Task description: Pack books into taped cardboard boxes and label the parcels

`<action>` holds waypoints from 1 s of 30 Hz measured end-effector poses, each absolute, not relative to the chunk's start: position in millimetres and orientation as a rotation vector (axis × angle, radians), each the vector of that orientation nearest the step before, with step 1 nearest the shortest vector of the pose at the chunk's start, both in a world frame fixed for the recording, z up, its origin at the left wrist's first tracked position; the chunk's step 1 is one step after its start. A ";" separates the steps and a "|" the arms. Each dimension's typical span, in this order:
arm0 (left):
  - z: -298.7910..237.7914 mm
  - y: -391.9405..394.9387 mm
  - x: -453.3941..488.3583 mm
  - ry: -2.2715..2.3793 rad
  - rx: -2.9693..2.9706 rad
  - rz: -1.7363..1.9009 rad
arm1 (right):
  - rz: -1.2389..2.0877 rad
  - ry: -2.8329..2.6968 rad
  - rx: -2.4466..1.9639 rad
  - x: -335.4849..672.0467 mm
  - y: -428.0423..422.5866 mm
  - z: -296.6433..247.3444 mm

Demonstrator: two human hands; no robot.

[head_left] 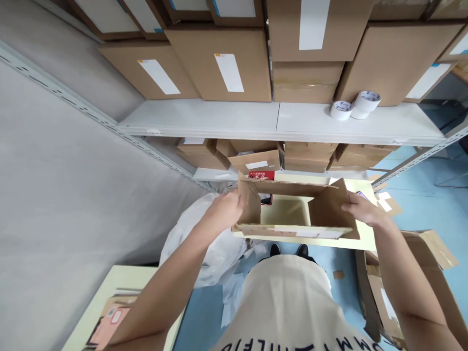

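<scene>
I hold an open brown cardboard box (292,229) in front of me, just above a pale yellow table (367,241). My left hand (224,210) grips the box's left side flap. My right hand (361,208) grips its right side. The box has no bottom showing: the table surface is visible through it. Strips of white tape run along its near edge. A red book (261,175) lies on the table just beyond the box.
A grey metal shelf (278,122) carries stacked labelled cardboard boxes (223,63) and rolls of white tape (356,105). More boxes sit on the lower shelf. A white plastic bag (204,243) lies at the left, an open carton (409,292) on the blue floor at the right.
</scene>
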State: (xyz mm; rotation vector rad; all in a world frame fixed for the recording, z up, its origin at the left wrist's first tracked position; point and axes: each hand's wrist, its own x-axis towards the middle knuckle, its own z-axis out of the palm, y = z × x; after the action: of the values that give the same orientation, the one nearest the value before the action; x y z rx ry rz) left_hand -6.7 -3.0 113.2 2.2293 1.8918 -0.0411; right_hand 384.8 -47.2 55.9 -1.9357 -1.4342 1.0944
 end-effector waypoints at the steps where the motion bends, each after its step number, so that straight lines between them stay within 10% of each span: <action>1: 112.5 -3.7 -1.6 1.873 2.253 -0.032 | 1.019 -1.498 -2.009 384.1 -46.6 57.3; 19: 126.6 -15.6 32.5 1.883 2.069 -0.307 | 0.247 -1.523 -2.778 336.4 27.7 104.3; 30: 56.4 -8.5 3.5 1.480 2.106 0.115 | 0.694 -1.911 -1.721 361.3 -26.3 31.4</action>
State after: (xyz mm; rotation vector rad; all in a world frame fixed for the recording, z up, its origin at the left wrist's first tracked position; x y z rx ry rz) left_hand 3.5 -8.5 56.4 2.1057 1.4800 0.1152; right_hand 361.3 -26.3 31.4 -1.7210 -1.9111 0.6938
